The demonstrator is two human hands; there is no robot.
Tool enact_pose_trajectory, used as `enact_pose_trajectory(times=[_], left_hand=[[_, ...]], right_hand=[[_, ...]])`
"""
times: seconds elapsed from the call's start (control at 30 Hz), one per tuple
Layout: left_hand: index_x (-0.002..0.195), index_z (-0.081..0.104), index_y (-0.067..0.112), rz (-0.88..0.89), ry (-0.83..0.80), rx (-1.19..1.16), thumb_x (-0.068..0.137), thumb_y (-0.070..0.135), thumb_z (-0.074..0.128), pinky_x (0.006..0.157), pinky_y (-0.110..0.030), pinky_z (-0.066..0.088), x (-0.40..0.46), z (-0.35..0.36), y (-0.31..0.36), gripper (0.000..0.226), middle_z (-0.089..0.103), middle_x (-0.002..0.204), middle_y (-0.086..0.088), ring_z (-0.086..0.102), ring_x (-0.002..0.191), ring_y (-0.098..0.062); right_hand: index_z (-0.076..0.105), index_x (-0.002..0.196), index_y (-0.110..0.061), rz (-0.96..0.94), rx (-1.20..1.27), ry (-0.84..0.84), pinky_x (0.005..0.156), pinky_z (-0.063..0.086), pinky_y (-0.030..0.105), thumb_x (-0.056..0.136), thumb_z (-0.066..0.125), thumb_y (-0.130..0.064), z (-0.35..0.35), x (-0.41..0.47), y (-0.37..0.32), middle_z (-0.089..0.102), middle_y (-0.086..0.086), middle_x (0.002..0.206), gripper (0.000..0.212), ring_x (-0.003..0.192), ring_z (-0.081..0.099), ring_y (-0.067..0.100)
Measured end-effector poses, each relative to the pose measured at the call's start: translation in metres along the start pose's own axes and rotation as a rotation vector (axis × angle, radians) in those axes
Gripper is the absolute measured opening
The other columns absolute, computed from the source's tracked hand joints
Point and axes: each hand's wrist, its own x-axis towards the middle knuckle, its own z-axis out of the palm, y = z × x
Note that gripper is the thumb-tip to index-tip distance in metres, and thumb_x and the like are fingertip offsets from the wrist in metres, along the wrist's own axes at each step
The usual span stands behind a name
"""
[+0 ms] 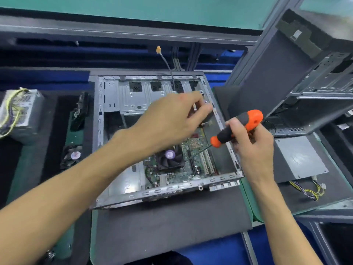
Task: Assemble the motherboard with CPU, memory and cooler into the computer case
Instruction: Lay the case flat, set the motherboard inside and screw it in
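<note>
Here, at 9 o'clock a power supply (21, 109) sits on the mat. The computer case (112, 142) lies open at centre, the motherboard (193, 165) with its cooler (169, 157) inside. The left hand (172, 119) reaches toward 1 o'clock, fingers pinched; on what, cannot tell. The right hand (252, 146) grips an orange screwdriver (236, 128), at 3 o'clock.

Power supply (21, 109) far left; second case (305, 73) upright at right
</note>
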Motion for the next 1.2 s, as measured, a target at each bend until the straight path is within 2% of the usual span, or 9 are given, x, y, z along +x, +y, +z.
enact_pose_trajectory(times=[0.13, 0.27, 0.37, 0.5, 0.7, 0.77, 0.9, 1.03, 1.2], left_hand=[[0.088, 0.065, 0.016, -0.132, 0.164, -0.118, 0.102, 0.039, 0.047, 0.072, -0.042, 0.052, -0.034, -0.044, -0.037, 0.033, 0.066, 0.074, 0.003, 0.063, 0.071, -0.016], [0.086, 0.065, 0.012, -0.317, 0.311, -0.206, 0.102, 0.031, 0.050, 0.063, -0.036, 0.053, -0.084, -0.078, -0.079, 0.029, 0.067, 0.070, -0.003, 0.066, 0.063, -0.017], [0.088, 0.066, 0.007, -0.509, 0.388, -0.313, 0.100, 0.021, 0.053, 0.055, -0.037, 0.055, -0.130, -0.095, -0.113, 0.022, 0.068, 0.070, -0.011, 0.067, 0.059, -0.023], [0.093, 0.064, 0.001, -0.790, 0.431, -0.473, 0.098, 0.011, 0.056, 0.063, -0.042, 0.059, -0.196, -0.090, -0.154, 0.013, 0.067, 0.072, -0.014, 0.066, 0.058, -0.022], [0.109, 0.061, 0.007, -1.121, 0.125, -0.359, 0.093, 0.009, 0.061, 0.082, -0.037, 0.058, -0.288, -0.025, -0.211, 0.016, 0.072, 0.087, -0.009, 0.071, 0.083, -0.028], [0.123, 0.056, 0.010, -1.183, -0.054, -0.219, 0.092, 0.014, 0.061, 0.086, -0.030, 0.052, -0.311, 0.001, -0.221, 0.032, 0.071, 0.103, -0.006, 0.068, 0.097, -0.024], [0.131, 0.043, 0.003, -1.236, -0.311, -0.084, 0.095, 0.018, 0.052, 0.096, -0.037, 0.045, -0.334, 0.044, -0.222, 0.040, 0.054, 0.133, -0.018, 0.055, 0.121, -0.032], [0.144, 0.029, -0.009, -1.277, -0.568, -0.004, 0.105, 0.020, 0.033, 0.110, -0.040, 0.030, -0.334, 0.070, -0.210, 0.048, 0.030, 0.148, -0.033, 0.036, 0.137, -0.043], [0.149, 0.016, -0.013, -1.312, -0.619, 0.031, 0.105, 0.015, 0.027, 0.114, -0.048, 0.023, -0.326, 0.075, -0.205, 0.053, 0.013, 0.152, -0.042, 0.028, 0.138, -0.053]], right_hand=[[0.072, 0.076, -0.025, 0.116, 0.331, -0.122, 0.039, 0.036, 0.019, 0.087, 0.060, -0.049, 0.059, 0.003, -0.023, 0.061, 0.001, 0.061, 0.029, 0.042, 0.047, 0.014], [0.072, 0.069, -0.026, 0.208, 0.528, -0.336, 0.036, 0.040, 0.021, 0.083, 0.060, -0.052, 0.128, -0.008, -0.041, 0.059, 0.003, 0.058, 0.031, 0.040, 0.051, 0.016], [0.072, 0.075, -0.021, 0.175, 0.497, -0.513, 0.037, 0.044, 0.024, 0.085, 0.059, -0.049, 0.173, -0.025, -0.050, 0.062, 0.006, 0.058, 0.032, 0.041, 0.054, 0.017], [0.064, 0.087, -0.004, 0.082, 0.311, -0.718, 0.042, 0.050, 0.029, 0.083, 0.064, -0.048, 0.220, -0.054, -0.058, 0.069, 0.008, 0.064, 0.044, 0.050, 0.062, 0.018], [0.045, 0.069, -0.026, -0.238, -0.142, -0.992, 0.067, 0.054, 0.040, 0.089, 0.072, -0.039, 0.271, -0.094, -0.056, 0.067, 0.003, 0.074, 0.035, 0.067, 0.059, 0.020], [0.044, 0.068, -0.026, -0.345, -0.300, -1.051, 0.069, 0.050, 0.039, 0.088, 0.070, -0.047, 0.284, -0.101, -0.052, 0.063, -0.004, 0.069, 0.039, 0.066, 0.053, 0.015], [0.042, 0.068, -0.027, -0.443, -0.556, -1.145, 0.066, 0.048, 0.036, 0.085, 0.065, -0.059, 0.304, -0.110, -0.046, 0.054, -0.006, 0.064, 0.043, 0.071, 0.053, 0.018], [0.045, 0.072, -0.025, -0.487, -0.605, -1.209, 0.066, 0.047, 0.034, 0.085, 0.063, -0.060, 0.316, -0.113, -0.041, 0.055, -0.007, 0.067, 0.042, 0.071, 0.054, 0.016], [0.042, 0.069, -0.029, -0.477, -0.605, -1.272, 0.063, 0.043, 0.032, 0.086, 0.064, -0.060, 0.323, -0.111, -0.034, 0.053, -0.008, 0.066, 0.042, 0.066, 0.050, 0.012]])
